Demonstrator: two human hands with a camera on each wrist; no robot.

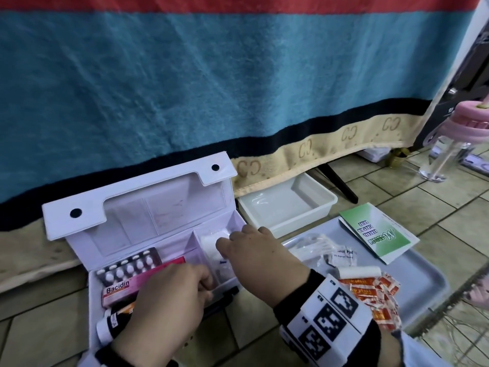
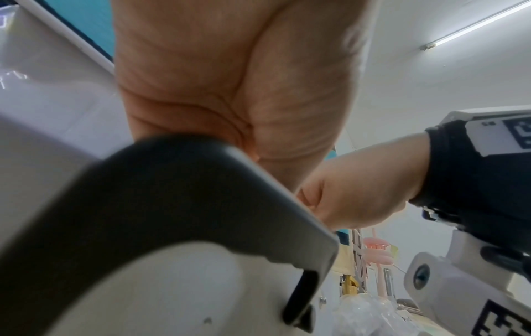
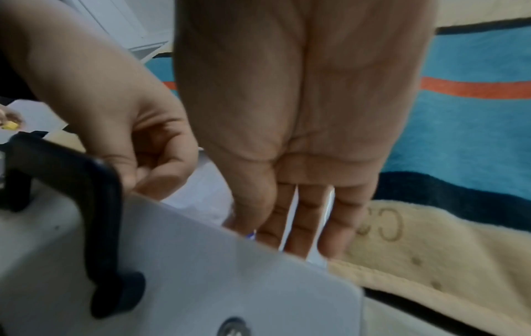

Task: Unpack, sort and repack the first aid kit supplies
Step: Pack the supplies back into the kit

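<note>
Two hands in open kit box point(image 1: 137, 229), frame centre: right hand point(image 1: 254, 258) fingers straight over gauze roll point(image 1: 211, 241); left hand point(image 1: 169, 300) curled, grasp indeterminable.

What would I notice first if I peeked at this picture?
Probably the open white first aid box on the tiled floor, with both hands inside: the right hand over a white gauze roll, the left hand beside a pink Bacidin box. Behind hangs a big blue blanket.
</note>
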